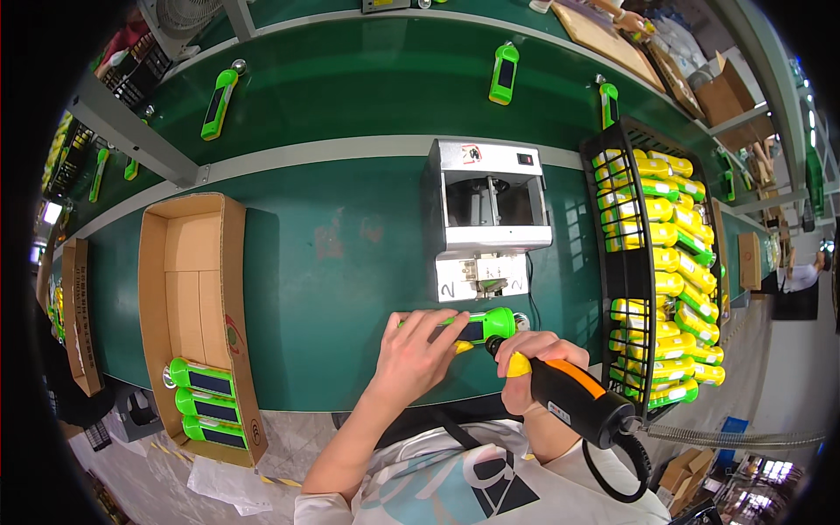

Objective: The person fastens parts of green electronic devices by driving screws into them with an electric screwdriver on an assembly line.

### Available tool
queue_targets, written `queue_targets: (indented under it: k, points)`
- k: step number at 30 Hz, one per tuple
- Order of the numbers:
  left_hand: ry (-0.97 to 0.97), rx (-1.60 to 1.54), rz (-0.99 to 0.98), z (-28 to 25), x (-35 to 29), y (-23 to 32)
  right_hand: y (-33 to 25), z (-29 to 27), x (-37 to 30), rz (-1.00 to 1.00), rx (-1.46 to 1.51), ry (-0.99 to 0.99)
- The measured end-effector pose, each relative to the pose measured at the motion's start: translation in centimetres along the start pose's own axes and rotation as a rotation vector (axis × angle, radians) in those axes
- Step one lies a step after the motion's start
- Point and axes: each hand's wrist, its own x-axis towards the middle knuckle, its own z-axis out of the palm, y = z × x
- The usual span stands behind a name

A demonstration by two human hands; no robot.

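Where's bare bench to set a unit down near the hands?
Free: green bench between the cardboard box and the metal machine. Crowded: front edge where left hand and right hand hold the green flashlight; wire basket blocks the right.

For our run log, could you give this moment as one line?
left hand: steadies green flashlight | right hand: holds electric screwdriver on it

The left hand (416, 350) covers much of the green flashlight (477, 328). The electric screwdriver (569, 398) hides its own tip behind the right hand (529, 363). Far boxes blur at the rim.
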Motion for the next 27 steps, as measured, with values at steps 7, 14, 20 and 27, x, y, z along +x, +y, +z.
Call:
queue_targets:
  k: [7, 14, 20, 27]
  points:
    - [-0.001, 0.03, 0.01, -0.1, 0.1, 0.1, -1.1, 0.6, 0.8, 0.121, -0.057, 0.141]
    - [-0.022, 0.009, -0.022, 0.0, 0.3, 0.4, -4.2, -0.9, 5.2, -0.038, 0.226, 0.243]
    - [0.021, -0.07, -0.004, 0.1, 0.1, -0.4, -1.4, 0.2, 7.8, -0.097, 0.067, 0.248]
    - [0.012, -0.099, 0.008, 0.4, 0.2, -0.8, 0.5, 0.0, 6.9, -0.052, 0.189, 0.182]
